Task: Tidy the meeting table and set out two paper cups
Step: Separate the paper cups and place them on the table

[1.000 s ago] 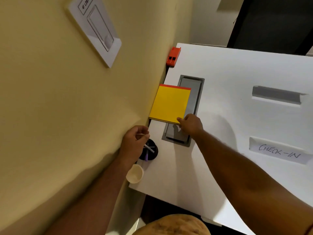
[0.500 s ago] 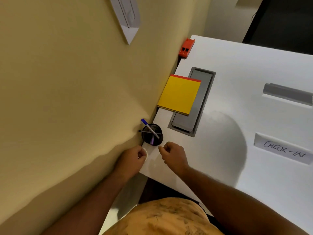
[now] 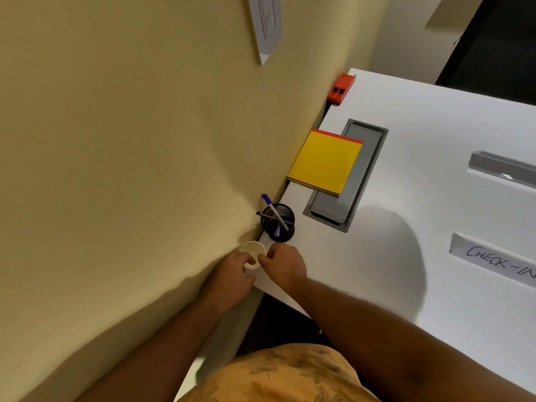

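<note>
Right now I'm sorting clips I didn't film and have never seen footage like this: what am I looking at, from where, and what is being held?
There is no machine here. A camera worn on a person's head looks down at their own two bare arms, so there is one view only. The left hand and right hand both grip a paper cup at the near corner of a white table that stands against a yellow wall. Just beyond the cup is a black pen holder with pens, then a yellow pad lying partly over a grey hatch, an orange object at the far corner, and a handwritten CHECK-IN label.
</note>
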The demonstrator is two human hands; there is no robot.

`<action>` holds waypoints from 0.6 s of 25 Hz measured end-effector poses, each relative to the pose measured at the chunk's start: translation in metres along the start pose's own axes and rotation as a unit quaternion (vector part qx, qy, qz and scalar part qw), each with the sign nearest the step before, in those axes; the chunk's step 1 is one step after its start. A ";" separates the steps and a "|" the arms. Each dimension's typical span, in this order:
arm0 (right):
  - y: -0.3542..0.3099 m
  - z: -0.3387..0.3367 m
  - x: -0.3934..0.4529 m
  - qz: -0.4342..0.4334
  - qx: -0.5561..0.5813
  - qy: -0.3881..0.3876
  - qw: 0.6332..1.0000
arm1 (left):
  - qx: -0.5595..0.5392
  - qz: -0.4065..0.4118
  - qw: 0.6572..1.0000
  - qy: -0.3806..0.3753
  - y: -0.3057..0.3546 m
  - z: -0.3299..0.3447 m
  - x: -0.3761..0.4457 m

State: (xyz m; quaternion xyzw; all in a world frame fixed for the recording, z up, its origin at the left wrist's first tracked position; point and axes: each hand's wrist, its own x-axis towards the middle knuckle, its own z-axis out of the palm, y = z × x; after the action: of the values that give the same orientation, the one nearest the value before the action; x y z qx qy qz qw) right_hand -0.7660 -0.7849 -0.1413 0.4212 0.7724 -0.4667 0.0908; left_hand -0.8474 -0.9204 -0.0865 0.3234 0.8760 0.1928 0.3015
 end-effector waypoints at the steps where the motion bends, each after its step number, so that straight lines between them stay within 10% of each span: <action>1: 0.001 0.001 -0.002 0.001 -0.004 0.001 1.000 | 0.006 0.020 1.000 0.015 -0.003 -0.001 -0.004; 15: 0.012 -0.046 -0.148 -0.043 0.038 0.024 0.998 | -0.132 0.134 0.982 -0.022 0.015 -0.008 -0.102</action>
State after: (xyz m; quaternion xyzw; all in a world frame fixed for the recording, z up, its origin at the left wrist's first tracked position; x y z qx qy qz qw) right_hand -0.6519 -0.8295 -0.0450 0.4015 0.7734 -0.4891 0.0360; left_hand -0.7840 -0.9808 -0.0314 0.3995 0.7849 0.3381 0.3318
